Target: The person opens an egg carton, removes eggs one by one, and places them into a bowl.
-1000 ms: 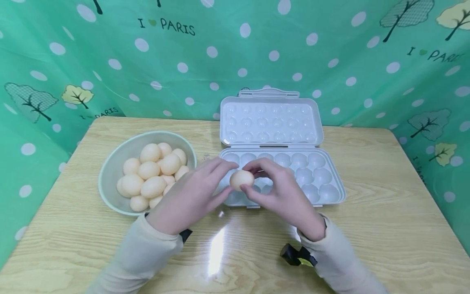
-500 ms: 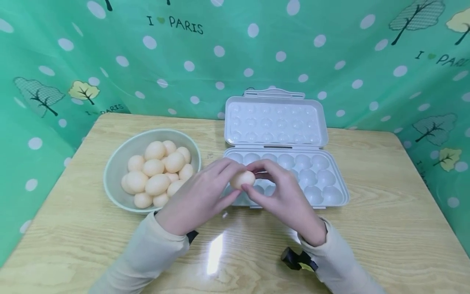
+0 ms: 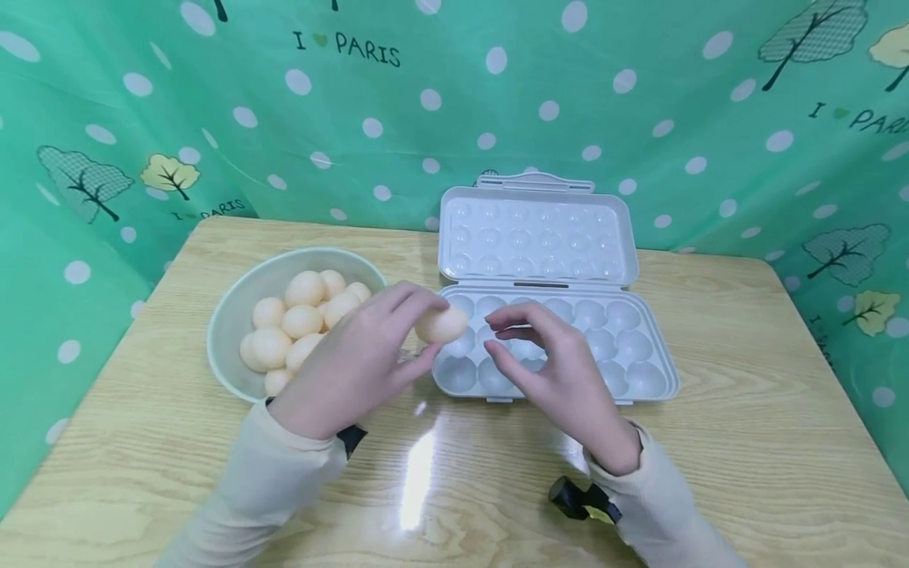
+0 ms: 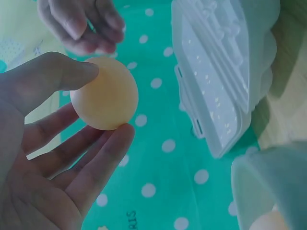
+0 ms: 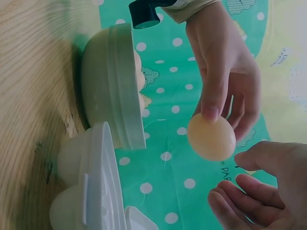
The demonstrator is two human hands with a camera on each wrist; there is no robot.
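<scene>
My left hand (image 3: 362,355) pinches an egg (image 3: 441,324) between thumb and fingertips, raised over the left end of the egg carton (image 3: 671,371). In the left wrist view the same egg (image 4: 106,93) shows whole, the thumb across its top. My right hand (image 3: 554,371) is apart from the egg, thumb and fingers bent with a gap between them, over the carton's middle. The carton's lid (image 3: 540,237) stands open at the back, and the visible cups hold no eggs. A pale green bowl (image 3: 230,323) of several eggs sits at the left, partly behind my left hand.
The wooden table (image 3: 767,410) ends at a green dotted curtain (image 3: 454,102) along the back and sides. Black camera mounts sit on both wrists; the right one (image 3: 582,501) sticks out over the table.
Half a second ago both hands held the egg. The right hand has let go, and the left hand has drawn the egg a little to the left. The head view has shifted slightly.
</scene>
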